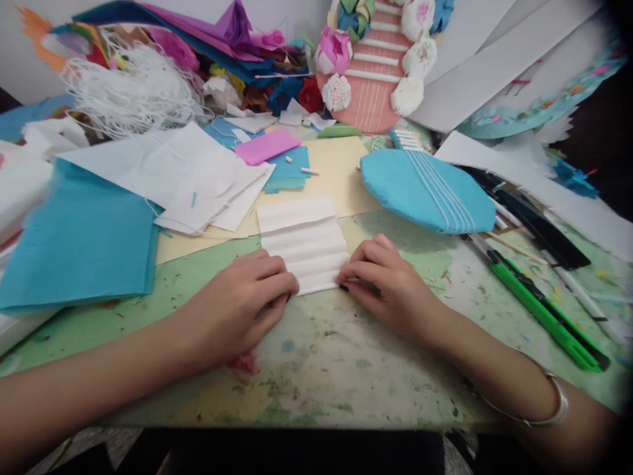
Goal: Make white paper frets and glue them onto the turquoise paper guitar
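A white sheet of paper with several crosswise creases lies on the table between my hands. My left hand pinches its near left corner, fingers curled and thumb below. At the near right corner, my right hand pinches the same sheet between thumb and fingers. The near edge of the paper runs straight from one hand to the other. Just beyond the right hand sits a blue paper-covered oval piece strung with white cords.
Blue paper and white sheets lie at left, below a tangle of white string. A green cutter knife rests at right. Behind stands a pink board with paper flowers. A magenta paper piece lies midway.
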`<state>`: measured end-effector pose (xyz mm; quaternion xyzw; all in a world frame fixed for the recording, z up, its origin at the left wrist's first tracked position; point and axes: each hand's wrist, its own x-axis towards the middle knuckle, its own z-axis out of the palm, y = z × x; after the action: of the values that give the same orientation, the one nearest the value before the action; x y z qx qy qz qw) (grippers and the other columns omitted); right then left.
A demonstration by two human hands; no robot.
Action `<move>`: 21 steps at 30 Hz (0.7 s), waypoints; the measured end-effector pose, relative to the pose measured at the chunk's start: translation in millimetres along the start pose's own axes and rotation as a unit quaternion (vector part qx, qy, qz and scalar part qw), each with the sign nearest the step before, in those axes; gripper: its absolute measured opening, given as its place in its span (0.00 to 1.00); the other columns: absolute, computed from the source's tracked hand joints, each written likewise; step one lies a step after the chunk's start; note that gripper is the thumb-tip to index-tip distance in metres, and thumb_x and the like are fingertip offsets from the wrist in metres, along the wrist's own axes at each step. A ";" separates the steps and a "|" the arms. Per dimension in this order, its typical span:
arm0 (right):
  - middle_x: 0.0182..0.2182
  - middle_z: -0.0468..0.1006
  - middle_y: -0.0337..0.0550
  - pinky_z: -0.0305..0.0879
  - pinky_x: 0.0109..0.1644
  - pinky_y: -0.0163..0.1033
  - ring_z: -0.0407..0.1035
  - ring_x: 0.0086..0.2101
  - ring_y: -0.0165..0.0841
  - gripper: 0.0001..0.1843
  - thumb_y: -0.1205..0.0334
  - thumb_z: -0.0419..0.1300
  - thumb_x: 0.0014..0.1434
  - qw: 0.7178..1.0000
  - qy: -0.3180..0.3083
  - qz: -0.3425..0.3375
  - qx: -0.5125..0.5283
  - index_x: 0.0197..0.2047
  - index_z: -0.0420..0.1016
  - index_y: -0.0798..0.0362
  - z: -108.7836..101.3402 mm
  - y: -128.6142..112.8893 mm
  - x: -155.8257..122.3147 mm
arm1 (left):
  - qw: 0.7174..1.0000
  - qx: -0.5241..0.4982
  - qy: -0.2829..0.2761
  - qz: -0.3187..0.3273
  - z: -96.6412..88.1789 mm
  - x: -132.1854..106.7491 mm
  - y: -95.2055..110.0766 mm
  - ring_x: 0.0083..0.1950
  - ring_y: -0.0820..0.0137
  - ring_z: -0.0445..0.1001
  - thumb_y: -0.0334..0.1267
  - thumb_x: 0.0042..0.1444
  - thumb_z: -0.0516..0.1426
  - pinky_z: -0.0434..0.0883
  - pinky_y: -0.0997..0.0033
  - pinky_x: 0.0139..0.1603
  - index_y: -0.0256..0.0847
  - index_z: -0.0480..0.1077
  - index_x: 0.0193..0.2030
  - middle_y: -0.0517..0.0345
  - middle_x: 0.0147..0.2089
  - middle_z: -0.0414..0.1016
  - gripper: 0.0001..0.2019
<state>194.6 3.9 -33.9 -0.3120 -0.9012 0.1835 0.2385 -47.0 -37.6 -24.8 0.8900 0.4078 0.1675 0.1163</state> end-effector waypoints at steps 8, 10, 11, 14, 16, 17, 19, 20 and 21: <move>0.29 0.69 0.45 0.57 0.38 0.42 0.58 0.35 0.35 0.06 0.68 0.57 0.60 1.000 -0.001 -0.027 0.005 0.34 0.75 0.55 -2.9 4.8 0.9 | 0.994 0.067 0.039 0.070 1.0 -5.3 1.4 0.36 0.67 0.67 0.30 0.60 0.51 0.68 0.64 0.39 0.36 0.71 0.35 0.53 0.33 0.70 0.08; 0.29 0.69 0.44 0.58 0.38 0.41 0.58 0.34 0.35 0.07 0.71 0.56 0.59 1.000 0.004 -0.022 0.008 0.34 0.74 0.55 -1.0 3.6 2.4 | 0.994 0.071 0.047 0.073 1.4 -5.4 1.2 0.36 0.67 0.67 0.29 0.61 0.51 0.68 0.65 0.38 0.36 0.71 0.35 0.53 0.33 0.70 0.08; 0.29 0.69 0.44 0.58 0.38 0.41 0.58 0.34 0.35 0.06 0.72 0.55 0.59 1.000 0.005 -0.018 0.008 0.34 0.74 0.55 -0.1 2.9 3.1 | 0.993 0.076 0.050 0.074 1.9 -5.2 1.3 0.36 0.67 0.67 0.29 0.61 0.51 0.68 0.65 0.38 0.36 0.71 0.34 0.53 0.33 0.70 0.08; 0.28 0.68 0.44 0.57 0.38 0.40 0.59 0.34 0.34 0.05 0.72 0.56 0.57 1.000 -0.001 0.005 0.012 0.32 0.72 0.55 1.4 1.4 4.2 | 0.989 0.103 0.063 0.084 3.7 -4.0 2.0 0.35 0.66 0.68 0.28 0.59 0.52 0.69 0.64 0.37 0.34 0.71 0.34 0.52 0.31 0.70 0.07; 0.28 0.68 0.43 0.57 0.39 0.40 0.59 0.34 0.34 0.05 0.72 0.57 0.56 1.000 -0.009 0.022 0.018 0.32 0.72 0.55 1.6 1.1 4.4 | 0.987 0.120 0.064 0.088 4.4 -3.3 2.8 0.34 0.66 0.67 0.27 0.59 0.53 0.69 0.63 0.37 0.33 0.71 0.33 0.52 0.29 0.69 0.07; 0.28 0.68 0.43 0.57 0.39 0.40 0.59 0.34 0.34 0.04 0.72 0.57 0.56 0.999 -0.012 0.031 0.021 0.31 0.72 0.55 1.4 1.1 4.4 | 0.986 0.128 0.062 0.087 4.5 -3.0 3.2 0.33 0.66 0.67 0.27 0.58 0.53 0.69 0.63 0.36 0.33 0.71 0.32 0.52 0.29 0.68 0.07; 0.28 0.68 0.42 0.57 0.40 0.40 0.60 0.34 0.33 0.04 0.71 0.58 0.56 0.998 -0.018 0.050 0.027 0.31 0.71 0.55 0.9 1.1 4.6 | 0.985 0.143 0.052 0.085 4.5 -2.5 3.8 0.32 0.65 0.66 0.27 0.58 0.52 0.69 0.63 0.35 0.33 0.71 0.31 0.52 0.28 0.67 0.08; 0.28 0.68 0.42 0.56 0.40 0.40 0.60 0.33 0.33 0.04 0.71 0.58 0.55 0.998 -0.020 0.060 0.030 0.30 0.71 0.55 0.6 1.0 4.8 | 0.984 0.149 0.048 0.084 4.6 -2.1 4.0 0.32 0.65 0.66 0.27 0.58 0.51 0.69 0.62 0.34 0.33 0.71 0.31 0.52 0.28 0.67 0.09; 0.28 0.68 0.41 0.56 0.40 0.40 0.60 0.33 0.33 0.03 0.70 0.58 0.55 0.997 -0.023 0.070 0.032 0.30 0.71 0.55 0.4 0.8 5.1 | 0.983 0.155 0.046 0.083 4.8 -1.6 4.1 0.32 0.65 0.65 0.27 0.58 0.51 0.69 0.62 0.34 0.33 0.71 0.31 0.52 0.28 0.67 0.09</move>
<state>191.3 7.7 -33.0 -0.3623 -0.8760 0.2353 0.2145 -43.2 -41.8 -28.1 0.9195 0.3581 0.1522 -0.0559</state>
